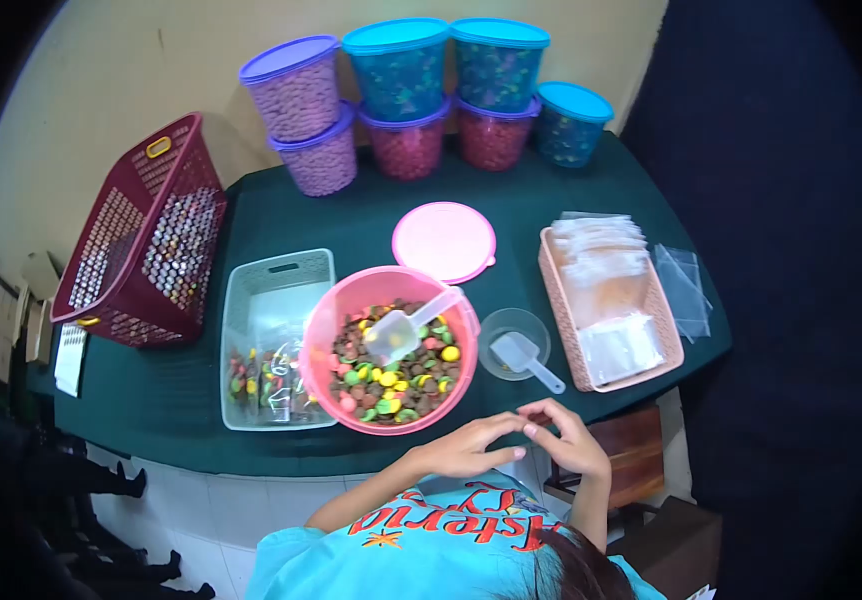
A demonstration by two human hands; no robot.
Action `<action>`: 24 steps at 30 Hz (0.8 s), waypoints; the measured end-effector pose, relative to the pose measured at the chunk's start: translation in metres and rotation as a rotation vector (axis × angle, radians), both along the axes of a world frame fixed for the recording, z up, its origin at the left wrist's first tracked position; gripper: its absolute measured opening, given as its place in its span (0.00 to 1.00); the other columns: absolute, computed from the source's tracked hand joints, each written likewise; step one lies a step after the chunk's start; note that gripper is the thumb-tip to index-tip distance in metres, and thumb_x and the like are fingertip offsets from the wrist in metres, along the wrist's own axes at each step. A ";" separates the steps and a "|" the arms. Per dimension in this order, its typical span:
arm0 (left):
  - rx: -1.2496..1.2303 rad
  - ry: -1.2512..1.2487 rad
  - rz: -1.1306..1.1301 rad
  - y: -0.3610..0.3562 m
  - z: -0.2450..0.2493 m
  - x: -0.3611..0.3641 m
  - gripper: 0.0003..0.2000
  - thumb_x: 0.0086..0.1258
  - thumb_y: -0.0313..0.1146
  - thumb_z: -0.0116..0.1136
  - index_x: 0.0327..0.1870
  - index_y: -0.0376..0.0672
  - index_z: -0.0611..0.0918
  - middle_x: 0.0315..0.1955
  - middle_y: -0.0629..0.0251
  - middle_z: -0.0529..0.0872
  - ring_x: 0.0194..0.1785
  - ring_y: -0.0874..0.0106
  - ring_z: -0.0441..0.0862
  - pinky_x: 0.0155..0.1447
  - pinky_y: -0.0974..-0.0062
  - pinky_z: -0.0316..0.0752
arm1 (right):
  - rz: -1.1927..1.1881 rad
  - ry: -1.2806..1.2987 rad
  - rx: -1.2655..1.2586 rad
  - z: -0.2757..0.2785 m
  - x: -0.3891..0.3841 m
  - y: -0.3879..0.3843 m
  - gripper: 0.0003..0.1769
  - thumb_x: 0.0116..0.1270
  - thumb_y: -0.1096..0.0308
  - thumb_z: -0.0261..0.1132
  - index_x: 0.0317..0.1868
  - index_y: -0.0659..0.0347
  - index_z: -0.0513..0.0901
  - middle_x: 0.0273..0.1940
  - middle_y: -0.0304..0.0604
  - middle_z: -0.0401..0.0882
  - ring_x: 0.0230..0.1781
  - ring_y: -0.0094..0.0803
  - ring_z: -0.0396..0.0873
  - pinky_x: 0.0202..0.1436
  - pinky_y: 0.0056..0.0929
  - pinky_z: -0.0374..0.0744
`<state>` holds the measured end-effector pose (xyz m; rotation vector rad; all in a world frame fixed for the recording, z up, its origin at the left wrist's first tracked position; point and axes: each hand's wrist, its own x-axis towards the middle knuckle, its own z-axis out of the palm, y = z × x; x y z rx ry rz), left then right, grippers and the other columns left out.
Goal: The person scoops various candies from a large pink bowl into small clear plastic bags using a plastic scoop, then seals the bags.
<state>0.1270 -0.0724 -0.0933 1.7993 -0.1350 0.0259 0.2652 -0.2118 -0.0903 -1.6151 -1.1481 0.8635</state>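
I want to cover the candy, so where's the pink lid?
In the head view, the pink lid lies flat on the table near the middle, just beyond the pink tub and in front of the stacked containers.

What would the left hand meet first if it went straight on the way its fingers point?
The right hand: the left hand points sideways at its fingertips, which look close or touching; depth is unclear.
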 end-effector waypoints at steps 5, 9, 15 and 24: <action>0.151 -0.078 0.059 -0.026 -0.013 0.084 0.19 0.63 0.37 0.51 0.52 0.37 0.70 0.51 0.51 0.71 0.59 0.56 0.66 0.62 0.64 0.60 | -0.477 -0.095 0.023 -0.024 0.063 -0.025 0.11 0.59 0.71 0.59 0.42 0.67 0.74 0.39 0.47 0.76 0.41 0.32 0.74 0.45 0.29 0.71; 0.455 -0.196 0.119 -0.050 -0.036 0.129 0.22 0.61 0.40 0.52 0.54 0.37 0.69 0.57 0.49 0.65 0.66 0.53 0.54 0.67 0.56 0.50 | -0.689 -0.495 -0.016 -0.077 0.117 -0.029 0.19 0.52 0.67 0.63 0.43 0.67 0.73 0.44 0.55 0.74 0.47 0.48 0.71 0.51 0.40 0.68; 0.898 0.145 -0.042 -0.064 -0.054 0.140 0.40 0.61 0.49 0.48 0.66 0.31 0.47 0.66 0.46 0.47 0.71 0.55 0.40 0.69 0.51 0.36 | -0.595 -0.792 -0.336 -0.093 0.120 -0.025 0.23 0.52 0.59 0.60 0.44 0.69 0.74 0.42 0.56 0.77 0.44 0.46 0.75 0.54 0.41 0.61; 0.935 0.189 -0.081 -0.063 -0.048 0.143 0.39 0.62 0.51 0.45 0.66 0.32 0.48 0.66 0.45 0.47 0.71 0.56 0.39 0.65 0.42 0.29 | -0.596 -0.776 -0.319 -0.085 0.116 -0.026 0.13 0.58 0.66 0.52 0.32 0.67 0.77 0.28 0.53 0.79 0.32 0.45 0.77 0.50 0.40 0.61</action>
